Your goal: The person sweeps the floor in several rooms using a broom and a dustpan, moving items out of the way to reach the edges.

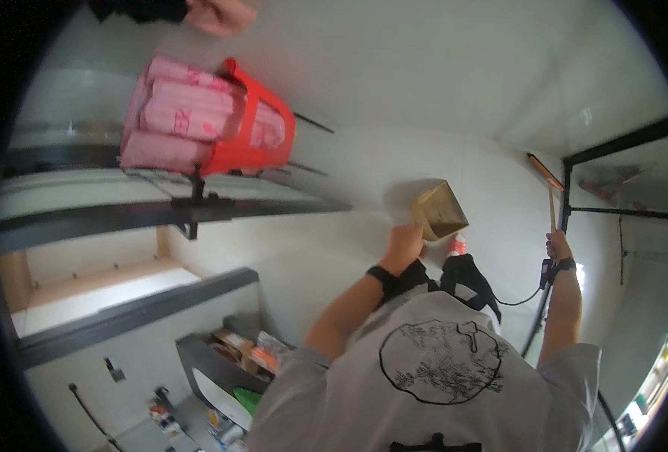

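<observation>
My left hand [405, 245] is closed on the near left edge of a tan, open-topped box-like container [441, 190], which is tilted so that its hollow inside shows. Its exact kind I cannot make out. Out to the right, my right hand [557, 247] is wrapped round the light handle of a T-headed tool [552, 202], which has an orange and dark crossbar at its far end. That head lies close to a black frame post. Both wrists wear black bands, and a small dark device [547, 269] with a black cable hangs by the right wrist.
A black metal frame [626, 138] stands at the right. On the left, a red-handled carrier with pink packages [191, 113] sits on a dark rack [85, 222]. Lower left, a dark-edged bin [198, 358] holds boxes and bags. My shoe [457, 244] shows beside the container.
</observation>
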